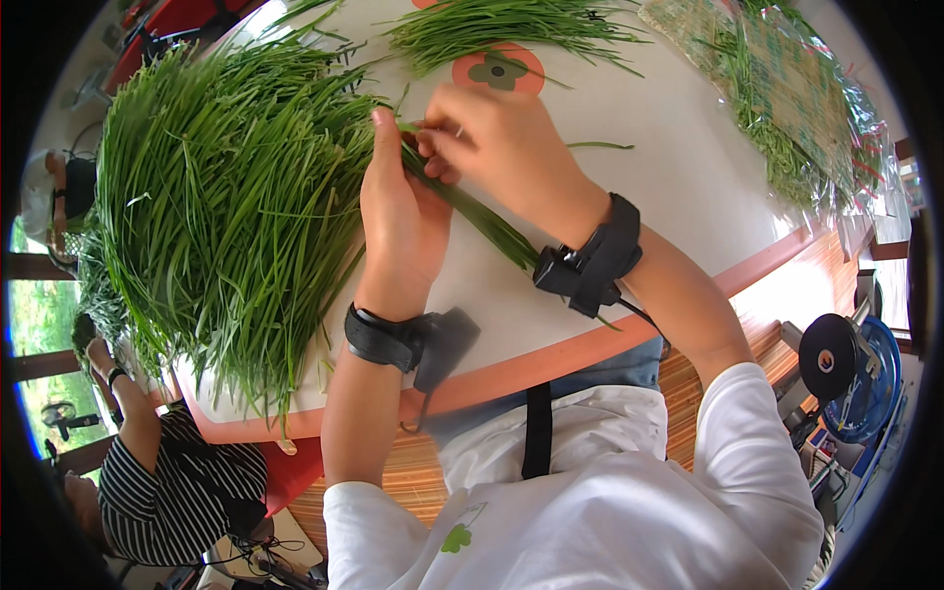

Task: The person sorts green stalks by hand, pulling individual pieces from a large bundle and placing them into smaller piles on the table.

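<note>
A small bunch of garlic chives (489, 228) lies in my left hand (401, 221), its leaves slanting down to the right toward my right wrist. The left fingers curl around the bunch and the thumb points up. My right hand (506, 152) is closed at the bunch's upper end, fingertips pinched on the chives just beside the left thumb. It looks slightly blurred. Left of my hands rises a big heap of garlic chives (231, 206), reaching the table's near edge. A smaller pile of chives (511, 31) lies at the far side.
The white table (678, 167) has a pink rim and a printed flower. One loose chive leaf (602, 146) lies on it. A clear plastic bag with chives (787, 108) sits far right. A person in a striped top (177, 472) is at the left. Round-plated equipment (855, 369) stands right.
</note>
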A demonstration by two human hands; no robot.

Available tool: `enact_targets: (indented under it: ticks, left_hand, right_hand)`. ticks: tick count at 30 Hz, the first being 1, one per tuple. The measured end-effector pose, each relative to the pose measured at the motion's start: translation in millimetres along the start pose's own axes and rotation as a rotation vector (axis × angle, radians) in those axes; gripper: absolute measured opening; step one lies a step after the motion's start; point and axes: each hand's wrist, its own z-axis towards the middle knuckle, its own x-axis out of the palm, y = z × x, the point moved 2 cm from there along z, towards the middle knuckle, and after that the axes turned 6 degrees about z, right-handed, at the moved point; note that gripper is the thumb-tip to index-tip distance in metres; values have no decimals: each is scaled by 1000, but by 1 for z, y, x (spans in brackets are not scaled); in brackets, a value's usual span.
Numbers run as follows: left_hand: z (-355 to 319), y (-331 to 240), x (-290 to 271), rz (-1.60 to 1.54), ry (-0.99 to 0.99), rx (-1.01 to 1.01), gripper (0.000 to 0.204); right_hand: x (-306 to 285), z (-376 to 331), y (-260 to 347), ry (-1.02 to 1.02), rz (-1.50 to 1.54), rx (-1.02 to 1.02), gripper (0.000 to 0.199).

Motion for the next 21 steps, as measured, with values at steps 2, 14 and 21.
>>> enact_targets:
  ticks: [2, 14, 21]
  left_hand:
    - [-2, 2, 1, 20, -20, 18, 28]
    - [2, -13, -5, 9, -82, 291, 24]
    - [-1, -15, -9, -72, -54, 203, 24]
  right_hand:
    - [4, 0, -4, -63, -135, -174, 12]
    - [-63, 25, -40, 154, -1, 18, 19]
    - [-86, 31, -76, -45, -373, -81, 19]
